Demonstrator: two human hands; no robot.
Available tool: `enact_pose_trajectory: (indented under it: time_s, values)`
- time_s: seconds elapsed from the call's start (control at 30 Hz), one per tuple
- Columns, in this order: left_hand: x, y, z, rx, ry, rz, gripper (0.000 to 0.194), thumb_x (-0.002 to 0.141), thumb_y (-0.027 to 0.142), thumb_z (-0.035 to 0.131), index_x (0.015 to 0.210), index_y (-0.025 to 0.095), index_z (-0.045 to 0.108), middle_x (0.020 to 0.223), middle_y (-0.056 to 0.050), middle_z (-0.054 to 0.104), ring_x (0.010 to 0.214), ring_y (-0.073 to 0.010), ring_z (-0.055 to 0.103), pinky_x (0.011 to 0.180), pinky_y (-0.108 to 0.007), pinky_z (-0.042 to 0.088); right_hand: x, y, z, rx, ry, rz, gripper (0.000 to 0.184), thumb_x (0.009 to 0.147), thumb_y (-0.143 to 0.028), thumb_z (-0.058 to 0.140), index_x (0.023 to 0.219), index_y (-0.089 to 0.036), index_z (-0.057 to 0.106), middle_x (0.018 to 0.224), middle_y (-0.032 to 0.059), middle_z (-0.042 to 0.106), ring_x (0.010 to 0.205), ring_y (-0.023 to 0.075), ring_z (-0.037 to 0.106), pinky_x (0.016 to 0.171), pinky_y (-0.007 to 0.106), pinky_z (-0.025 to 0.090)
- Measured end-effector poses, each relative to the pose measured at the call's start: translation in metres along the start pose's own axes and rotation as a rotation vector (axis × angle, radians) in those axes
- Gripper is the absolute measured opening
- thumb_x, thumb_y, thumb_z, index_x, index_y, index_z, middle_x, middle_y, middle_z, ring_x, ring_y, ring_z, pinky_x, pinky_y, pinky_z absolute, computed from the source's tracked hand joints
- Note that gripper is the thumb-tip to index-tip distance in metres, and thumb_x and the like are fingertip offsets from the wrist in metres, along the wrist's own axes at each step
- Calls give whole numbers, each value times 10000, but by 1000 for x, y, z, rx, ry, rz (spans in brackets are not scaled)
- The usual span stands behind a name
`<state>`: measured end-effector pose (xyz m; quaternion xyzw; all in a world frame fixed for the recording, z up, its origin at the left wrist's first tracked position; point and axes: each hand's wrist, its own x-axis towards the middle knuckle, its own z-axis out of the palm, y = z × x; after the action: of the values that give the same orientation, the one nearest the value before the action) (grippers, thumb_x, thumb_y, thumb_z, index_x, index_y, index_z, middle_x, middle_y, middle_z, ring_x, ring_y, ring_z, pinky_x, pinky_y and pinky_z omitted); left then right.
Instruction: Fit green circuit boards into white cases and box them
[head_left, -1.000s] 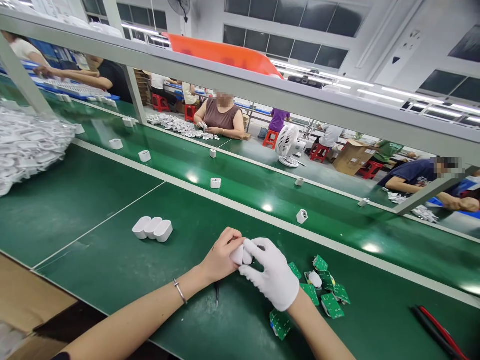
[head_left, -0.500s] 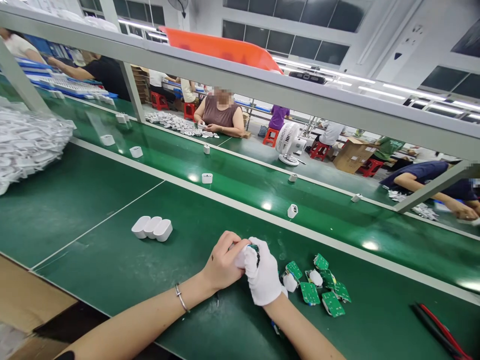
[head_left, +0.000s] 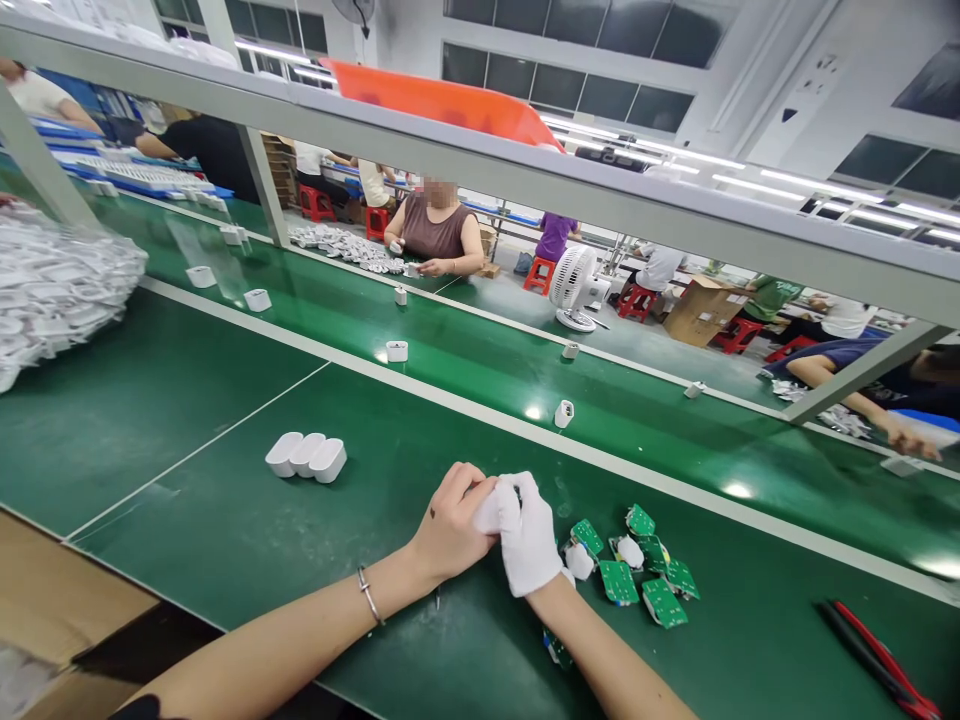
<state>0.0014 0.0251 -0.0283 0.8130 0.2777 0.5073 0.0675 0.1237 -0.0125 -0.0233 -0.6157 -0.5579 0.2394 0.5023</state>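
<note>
My bare left hand (head_left: 452, 522), with a bracelet at the wrist, grips a white plastic charger housing (head_left: 489, 512). My right hand (head_left: 528, 535), in a white glove, closes over the housing's right end. Only a small dark bit of the circuit board shows at the gloved fingers; the rest of it is hidden. On the green bench to the left, three white housings (head_left: 306, 456) stand touching in a row. Several green circuit boards (head_left: 618, 582) with parts on them lie loosely beside my right hand, and another lies partly under my right forearm.
Beyond a pale rail, a green conveyor belt (head_left: 480, 385) carries spaced white housings. At far left lies a heap of white parts (head_left: 60, 290) in clear plastic. Red-and-black pliers (head_left: 877, 655) rest at right. A shelf beam (head_left: 480, 160) crosses overhead; co-workers sit opposite.
The green board that showed between my hands is now almost covered by my gloved fingers and the housing. Housings on the belt have shifted left. The co-worker opposite has moved their hands apart.
</note>
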Motion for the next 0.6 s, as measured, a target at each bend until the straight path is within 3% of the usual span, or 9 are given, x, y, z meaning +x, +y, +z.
enact_pose_trajectory:
  time_s: [0.13,0.2,0.33,0.4,0.43,0.5,0.57,0.6]
  values:
    - [3,-3,-1,-20,17,-34,360,669,94,629,1023,158,612,826,-53,493,753,-184,483,659,-305,453,6,-5,-7,258,-139,132,522,907,-630,295,979,-204,587,806,22,621,721,178,584,580,276,474]
    - [5,-3,-1,-33,50,-46,350,681,121,664,1023,180,617,826,-44,495,752,-181,483,662,-304,447,9,-7,-4,398,-142,229,635,868,-710,277,1022,-200,621,862,43,640,785,193,604,596,294,505]
    - [3,5,-4,-88,71,-31,373,634,91,662,995,171,616,822,-47,503,760,-189,477,654,-311,430,7,0,11,546,-81,234,610,664,-792,540,771,-206,668,804,48,665,805,225,616,789,398,523]
    - [4,12,-7,-77,33,-49,366,588,113,686,945,165,624,813,-48,509,764,-201,471,679,-338,424,2,1,13,587,-73,237,597,611,-792,593,732,-211,655,782,41,665,772,227,617,780,412,525]
    - [8,13,-8,-70,-32,-56,384,570,147,714,942,172,627,825,-47,519,780,-209,474,706,-356,423,0,0,11,620,-63,259,587,612,-775,615,757,-207,655,790,40,666,764,222,618,759,400,529]
    - [24,6,-12,-89,-269,-44,508,556,263,777,1036,208,621,921,-48,550,861,-230,498,797,-394,421,-4,-4,1,723,-42,359,576,655,-725,644,877,-194,656,798,41,666,710,201,613,667,346,530]
    - [52,-21,-17,-77,-529,-71,587,617,402,778,1158,276,588,1066,-40,559,985,-236,513,902,-402,398,-8,-6,-13,812,-37,501,626,703,-699,639,1046,-176,622,739,39,655,552,161,568,501,274,474]
    - [69,-42,-22,-12,-592,-142,542,676,448,744,1175,305,586,1130,-37,552,1046,-237,508,948,-402,377,-9,-5,-20,828,-33,559,669,725,-704,617,1118,-163,591,680,34,639,467,140,522,431,247,421]
